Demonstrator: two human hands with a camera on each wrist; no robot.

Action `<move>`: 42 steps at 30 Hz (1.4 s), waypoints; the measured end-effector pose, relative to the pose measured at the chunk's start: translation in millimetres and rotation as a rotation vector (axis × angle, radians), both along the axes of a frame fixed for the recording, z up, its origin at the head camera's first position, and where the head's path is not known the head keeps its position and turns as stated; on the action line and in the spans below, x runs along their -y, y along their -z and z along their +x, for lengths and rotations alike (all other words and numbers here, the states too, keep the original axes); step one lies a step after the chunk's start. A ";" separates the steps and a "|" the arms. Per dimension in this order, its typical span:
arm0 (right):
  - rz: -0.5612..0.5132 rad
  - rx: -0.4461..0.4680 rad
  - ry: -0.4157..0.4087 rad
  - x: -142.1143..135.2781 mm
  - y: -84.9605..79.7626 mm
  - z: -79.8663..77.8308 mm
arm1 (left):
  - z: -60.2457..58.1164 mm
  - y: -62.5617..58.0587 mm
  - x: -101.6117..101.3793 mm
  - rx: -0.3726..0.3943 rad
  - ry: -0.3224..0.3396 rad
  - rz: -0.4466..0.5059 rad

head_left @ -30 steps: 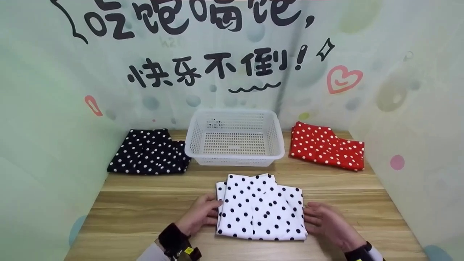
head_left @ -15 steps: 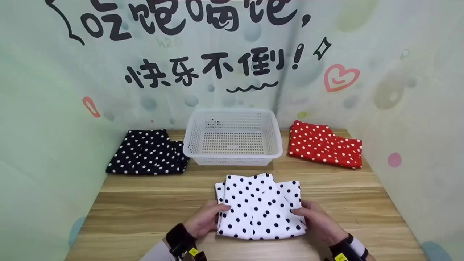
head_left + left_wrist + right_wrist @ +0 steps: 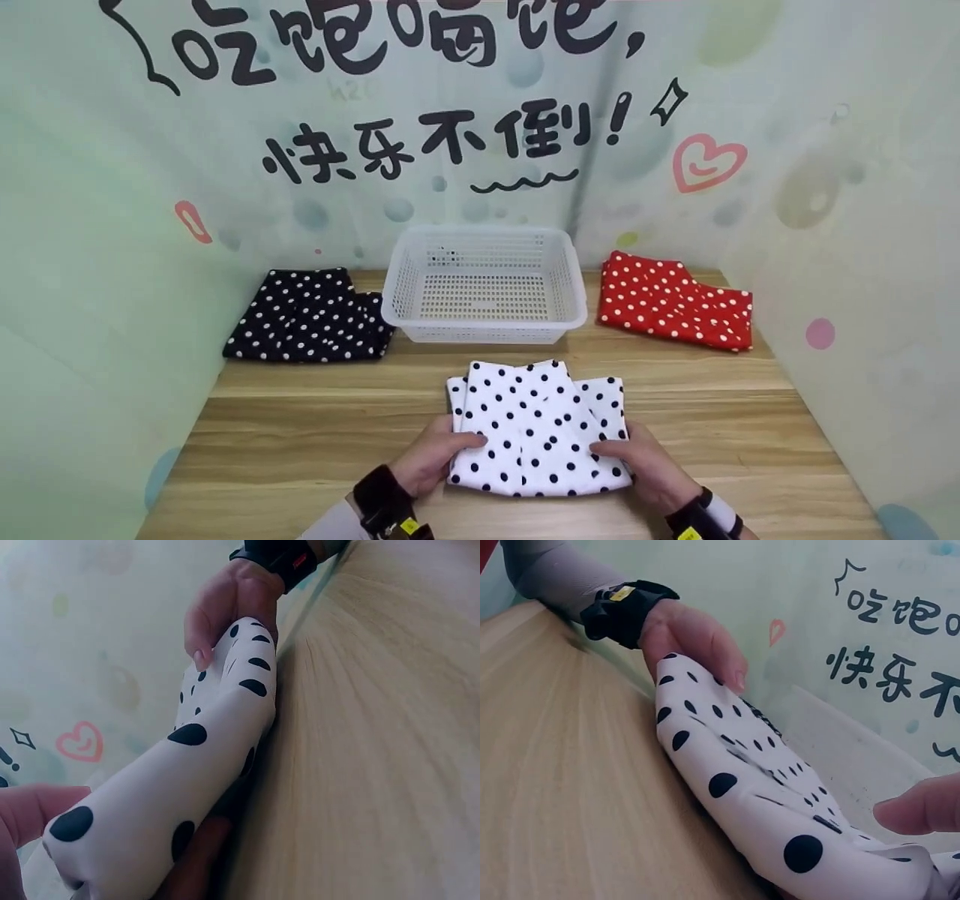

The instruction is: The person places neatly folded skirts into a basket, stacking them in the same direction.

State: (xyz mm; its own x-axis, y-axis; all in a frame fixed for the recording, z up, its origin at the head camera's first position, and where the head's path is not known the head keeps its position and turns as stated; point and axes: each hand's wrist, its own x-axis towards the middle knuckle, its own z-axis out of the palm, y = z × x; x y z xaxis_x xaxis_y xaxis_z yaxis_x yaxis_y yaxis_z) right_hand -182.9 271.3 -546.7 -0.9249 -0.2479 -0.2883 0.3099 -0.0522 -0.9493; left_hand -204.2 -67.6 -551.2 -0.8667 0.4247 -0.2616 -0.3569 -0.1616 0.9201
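A folded white garment with black dots (image 3: 536,427) lies at the front middle of the wooden table. My left hand (image 3: 431,454) grips its left side, thumb on top. On the opposite side, my right hand (image 3: 656,465) holds it the same way. The left wrist view shows fingers (image 3: 199,862) tucked beneath the cloth, whose front fold stands a little off the table with dark shadow below. In the right wrist view the right thumb (image 3: 922,806) is over the top face of the garment. The fingers under the cloth are mostly hidden in the head view.
Behind the garment stands a white perforated plastic basket (image 3: 484,325). A folded black garment with white dots (image 3: 307,319) lies left of it, touching or near its side, and a folded red one (image 3: 675,304) lies right. Printed fabric walls (image 3: 847,247) enclose the wooden table (image 3: 300,427).
Both hands have closed in from the garment's sides, thumbs moving inward over its top and fingers going under. The garment has barely shifted.
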 end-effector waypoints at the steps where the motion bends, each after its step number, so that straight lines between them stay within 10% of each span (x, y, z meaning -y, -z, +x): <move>1: 0.000 0.003 0.005 1.4 1.9 0.5 | 0.8 0.7 0.3 -0.005 -0.002 -0.005; 11: 0.022 -0.028 -0.010 1.0 -0.1 3.5 | 10.1 -6.4 -1.0 -0.136 -0.004 -0.131; 23: 0.027 -0.131 -0.026 -1.1 -52.8 8.0 | -2.5 -43.6 12.9 -0.321 0.092 -0.144; 42: 0.006 -0.247 -0.015 21.7 -116.3 -29.8 | -33.9 -99.4 41.3 -0.347 -0.042 -0.115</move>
